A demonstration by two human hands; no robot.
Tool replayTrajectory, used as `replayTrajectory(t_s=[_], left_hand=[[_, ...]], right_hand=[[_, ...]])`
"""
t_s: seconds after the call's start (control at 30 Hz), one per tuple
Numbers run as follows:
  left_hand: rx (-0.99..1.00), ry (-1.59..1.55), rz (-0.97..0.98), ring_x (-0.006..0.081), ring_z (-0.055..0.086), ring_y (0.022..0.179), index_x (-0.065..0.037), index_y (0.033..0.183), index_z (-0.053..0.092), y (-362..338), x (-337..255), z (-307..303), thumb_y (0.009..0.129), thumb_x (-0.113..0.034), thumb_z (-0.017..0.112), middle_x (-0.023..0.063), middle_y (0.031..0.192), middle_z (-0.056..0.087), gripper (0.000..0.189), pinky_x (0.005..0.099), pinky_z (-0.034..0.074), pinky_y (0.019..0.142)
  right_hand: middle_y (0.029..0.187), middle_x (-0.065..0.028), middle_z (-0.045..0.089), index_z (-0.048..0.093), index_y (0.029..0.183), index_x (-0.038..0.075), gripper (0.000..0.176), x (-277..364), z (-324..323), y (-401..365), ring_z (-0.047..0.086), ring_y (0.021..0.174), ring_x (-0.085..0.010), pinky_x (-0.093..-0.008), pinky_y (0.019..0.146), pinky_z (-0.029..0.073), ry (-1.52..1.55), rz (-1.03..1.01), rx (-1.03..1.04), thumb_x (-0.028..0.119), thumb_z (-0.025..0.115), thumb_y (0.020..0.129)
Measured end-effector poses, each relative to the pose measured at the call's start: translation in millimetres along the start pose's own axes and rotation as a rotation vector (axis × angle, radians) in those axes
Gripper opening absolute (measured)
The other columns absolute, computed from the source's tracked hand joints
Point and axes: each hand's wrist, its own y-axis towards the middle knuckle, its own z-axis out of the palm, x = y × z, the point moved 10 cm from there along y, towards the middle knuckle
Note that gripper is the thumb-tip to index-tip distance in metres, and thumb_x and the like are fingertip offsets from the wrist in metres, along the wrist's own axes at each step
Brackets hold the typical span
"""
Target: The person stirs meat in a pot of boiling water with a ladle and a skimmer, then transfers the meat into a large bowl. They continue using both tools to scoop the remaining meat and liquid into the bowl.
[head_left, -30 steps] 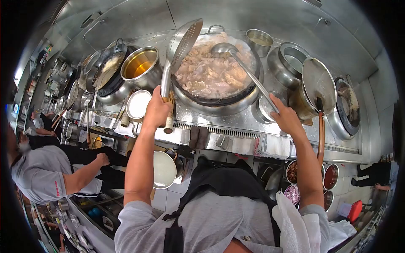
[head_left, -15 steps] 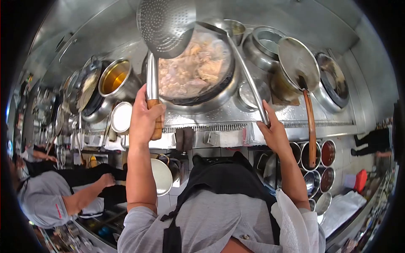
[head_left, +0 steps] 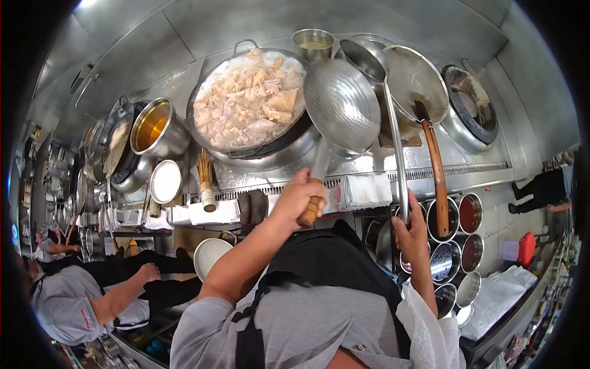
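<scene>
My left hand (head_left: pixel 299 200) grips the wooden handle of a perforated skimmer (head_left: pixel 342 104), held to the right of the wok with its bowl turned over. My right hand (head_left: pixel 412 230) is closed around the long metal handle of a ladle (head_left: pixel 364 60), whose bowl is raised near the back, beside the skimmer. A large wok (head_left: pixel 194 120) on the stove is full of pale meat pieces (head_left: pixel 255 101) in foamy, steaming liquid. To the right, a wide strainer (head_left: pixel 418 83) with a brown-handled tool (head_left: pixel 435 178) across it rests on a pot.
A pot of amber oil (head_left: pixel 150 132), a white bowl (head_left: pixel 166 181) and a bamboo brush (head_left: pixel 206 181) stand left of the wok. A small metal pot (head_left: pixel 313 44) sits behind. Several sauce tubs (head_left: pixel 472 212) are at lower right. Another person (head_left: pixel 92 295) stands at left.
My left hand has swung the skimmer from above the wok to its right, flipping the bowl. My right hand has moved the ladle right and lower, away from the wok.
</scene>
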Motion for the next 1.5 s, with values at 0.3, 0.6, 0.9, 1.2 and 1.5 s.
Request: replayTrajectory(t_s=[0.3, 0.6, 0.9, 1.2, 1.5], left_hand=[[-0.014, -0.088, -0.183, 0.0203, 0.057, 0.051, -0.006, 0.113, 0.046, 44, 105, 31, 0.083, -0.007, 0.063, 0.0099, 0.072, 0.056, 0.035, 0.0355, 0.049, 0.043], [0.249, 0.633, -0.162, 0.0137, 0.060, 0.082, -0.011, 0.157, 0.030, 1, 104, 4, 0.098, -0.029, 0.063, 0.0058, 0.096, 0.063, 0.070, 0.0279, 0.052, 0.077], [0.038, 0.541, -0.024, 0.0129, 0.061, 0.112, -0.004, 0.139, 0.057, -71, 110, -114, 0.099, -0.030, 0.064, 0.0067, 0.123, 0.067, 0.049, 0.0275, 0.046, 0.099], [0.293, 0.792, -0.019, 0.0178, 0.064, 0.108, -0.002, 0.131, 0.063, -33, 99, -68, 0.098, -0.050, 0.058, 0.0122, 0.116, 0.070, 0.059, 0.0297, 0.048, 0.096], [0.472, 0.313, -0.564, 0.0170, 0.062, 0.073, -0.006, 0.106, 0.066, 32, 157, 16, 0.099, -0.046, 0.058, 0.0076, 0.089, 0.066, 0.042, 0.0376, 0.053, 0.069]], right_hand=[[0.082, 0.0009, 0.058, 0.033, 0.156, 0.010, 0.075, 4, 14, -20, 0.047, 0.060, -0.0058, -0.0239, 0.054, 0.042, -0.027, 0.088, 0.175, -0.002, 0.064, 0.089], [0.124, -0.0182, 0.065, 0.033, 0.156, 0.014, 0.074, 51, 88, -2, 0.064, 0.094, -0.0211, -0.0332, 0.089, 0.050, -0.184, -0.015, 0.654, 0.009, 0.068, 0.091], [0.099, -0.0073, 0.060, 0.031, 0.157, 0.017, 0.075, 96, 172, 63, 0.052, 0.070, -0.0128, -0.0278, 0.060, 0.043, -0.064, -0.058, 0.751, 0.008, 0.066, 0.092], [0.126, -0.0254, 0.063, 0.037, 0.153, 0.016, 0.067, 195, 195, 206, 0.062, 0.115, -0.0408, -0.0440, 0.100, 0.045, -0.780, -0.419, 0.294, 0.018, 0.064, 0.092], [0.130, -0.0242, 0.061, 0.039, 0.152, 0.013, 0.069, 144, 147, 196, 0.062, 0.116, -0.0374, -0.0434, 0.098, 0.046, -0.617, -0.463, 0.168, 0.012, 0.068, 0.089]])
